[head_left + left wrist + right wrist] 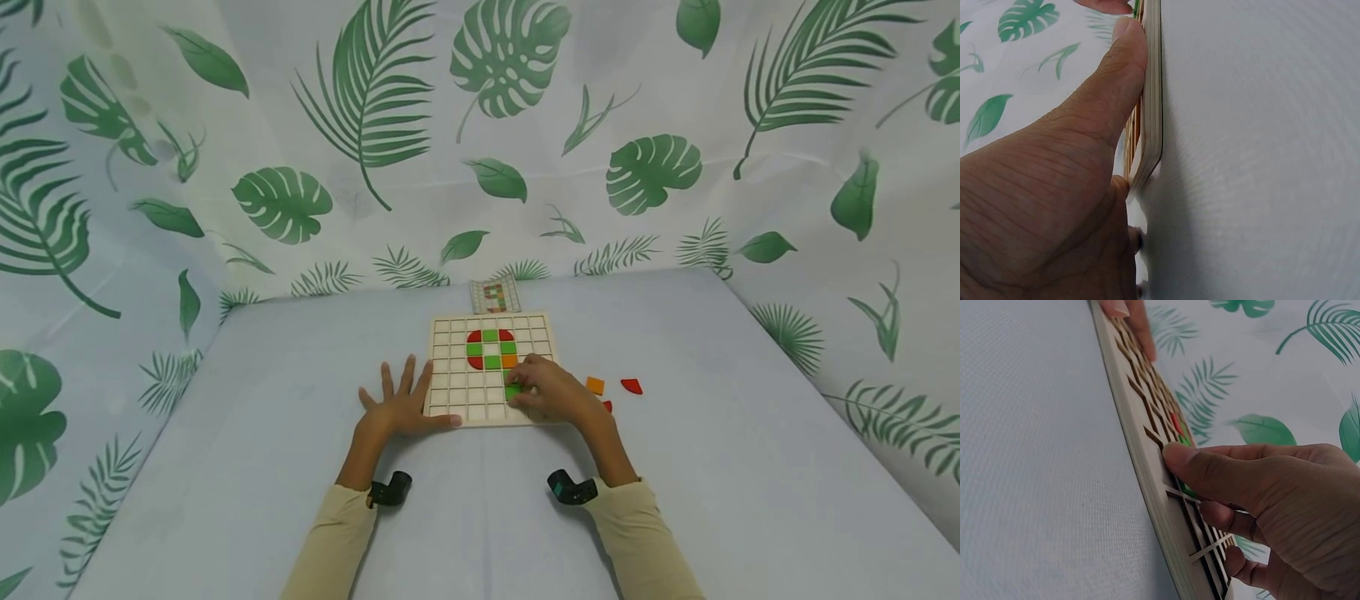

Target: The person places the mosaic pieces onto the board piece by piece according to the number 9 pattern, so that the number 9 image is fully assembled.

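A wooden grid board [453, 396] lies flat, with red, green and orange tiles set in its cells in a ring shape. My left hand [401, 410] rests spread at the board's lower left corner, its thumb [1129, 56] along the near edge. Over the lower right part of the board, my right hand [551, 390] pinches a green square tile [512, 392] between thumb and fingers, right at a cell. The right wrist view shows that thumb [1188, 464] close over the slats, covering most of the tile. Another green tile shows just above it, partly hidden by the fingers.
Right of the board lie a loose orange square tile [595, 385], a red quarter-round tile [632, 386] and another red tile [607, 406] partly behind the right wrist. A pattern card [495, 295] stands behind the board. A leaf-printed curtain [420, 125] encloses the white table [480, 517].
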Available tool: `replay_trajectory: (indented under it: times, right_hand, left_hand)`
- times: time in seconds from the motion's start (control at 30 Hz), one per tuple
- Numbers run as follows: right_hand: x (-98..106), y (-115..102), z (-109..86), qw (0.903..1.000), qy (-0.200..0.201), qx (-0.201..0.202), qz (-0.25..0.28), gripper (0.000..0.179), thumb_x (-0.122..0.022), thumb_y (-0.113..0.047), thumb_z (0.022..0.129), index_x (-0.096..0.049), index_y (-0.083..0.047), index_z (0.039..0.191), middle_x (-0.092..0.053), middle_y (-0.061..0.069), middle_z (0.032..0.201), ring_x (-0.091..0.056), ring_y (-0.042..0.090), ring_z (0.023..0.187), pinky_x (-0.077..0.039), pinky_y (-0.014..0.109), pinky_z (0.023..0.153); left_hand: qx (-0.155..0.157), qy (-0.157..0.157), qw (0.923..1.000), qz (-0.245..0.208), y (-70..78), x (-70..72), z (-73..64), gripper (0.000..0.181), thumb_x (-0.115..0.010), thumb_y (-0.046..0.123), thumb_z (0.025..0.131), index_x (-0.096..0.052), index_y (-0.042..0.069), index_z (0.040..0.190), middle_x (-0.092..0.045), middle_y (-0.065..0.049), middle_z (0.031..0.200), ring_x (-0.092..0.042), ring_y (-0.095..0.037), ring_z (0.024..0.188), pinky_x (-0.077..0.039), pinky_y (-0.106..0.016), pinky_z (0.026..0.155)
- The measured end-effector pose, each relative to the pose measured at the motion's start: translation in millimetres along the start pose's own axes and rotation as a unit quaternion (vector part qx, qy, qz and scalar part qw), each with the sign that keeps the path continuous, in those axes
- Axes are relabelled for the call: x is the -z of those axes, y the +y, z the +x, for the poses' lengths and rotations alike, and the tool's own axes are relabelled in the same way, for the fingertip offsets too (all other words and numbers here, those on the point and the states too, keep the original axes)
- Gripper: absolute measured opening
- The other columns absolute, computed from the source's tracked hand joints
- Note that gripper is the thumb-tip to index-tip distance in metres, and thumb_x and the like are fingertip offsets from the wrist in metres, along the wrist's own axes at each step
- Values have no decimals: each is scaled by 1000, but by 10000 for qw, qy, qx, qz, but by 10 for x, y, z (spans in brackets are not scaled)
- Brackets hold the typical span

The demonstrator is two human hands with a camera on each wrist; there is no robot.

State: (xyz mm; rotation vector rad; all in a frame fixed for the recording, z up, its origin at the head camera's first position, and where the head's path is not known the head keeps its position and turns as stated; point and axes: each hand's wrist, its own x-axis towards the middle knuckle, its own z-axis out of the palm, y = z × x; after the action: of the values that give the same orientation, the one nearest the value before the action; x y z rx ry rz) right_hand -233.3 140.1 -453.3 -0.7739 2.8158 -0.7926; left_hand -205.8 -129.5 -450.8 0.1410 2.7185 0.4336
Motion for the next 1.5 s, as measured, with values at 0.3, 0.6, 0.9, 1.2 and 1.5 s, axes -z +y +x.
replay_trajectory:
  times: [0.3, 0.6, 0.9, 1.2, 1.5]
  right_hand:
    - [2, 1, -9, 9998, 35, 185, -25, 23, -79, -21, 83, -73, -11, 102, -60, 1, 94, -53, 14, 86, -49, 32, 80]
    - [-8, 21, -22, 10000, 41, 79, 28, 22, -79, -21, 83, -73, -11, 102, -61, 1, 95, -55, 13, 86, -50, 33, 82]
    - [6, 39, -33, 9998, 123, 96, 98, 20, -78, -19, 84, -73, -10, 102, -61, 0, 94, -57, 13, 86, -51, 32, 81]
    - [5, 54, -23, 9997, 147, 157, 119, 19, -77, -19, 84, -73, -10, 100, -61, 1, 93, -56, 12, 84, -49, 30, 79]
    - [4, 37, -21, 9997, 122, 115, 173, 19, -77, -19, 84, -73, -10, 101, -60, 1, 92, -55, 12, 84, -49, 29, 77]
  left_hand:
    - [-73, 84, 9999, 74, -8, 3, -3, 110, -57, 77, 78, -6, 23, 159, 7, -12, 166, 17, -48, 147, 0, -81, 104]
    - [-82, 58, 9999, 32, -7, 5, -26, 111, -59, 76, 78, -6, 22, 159, 7, -13, 165, 17, -49, 146, 0, -81, 103]
    - [-93, 83, 9999, -1, -4, 4, -14, 110, -59, 75, 78, -6, 22, 159, 7, -13, 165, 18, -49, 146, 1, -81, 103]
    - [-92, 72, 9999, 23, 12, 13, -22, 109, -59, 74, 79, -6, 22, 159, 7, -13, 165, 17, -49, 146, 0, -81, 104]
    - [-77, 66, 9999, 24, 10, 14, -36, 108, -59, 74, 79, -7, 22, 159, 6, -12, 166, 16, -48, 147, 0, -80, 105]
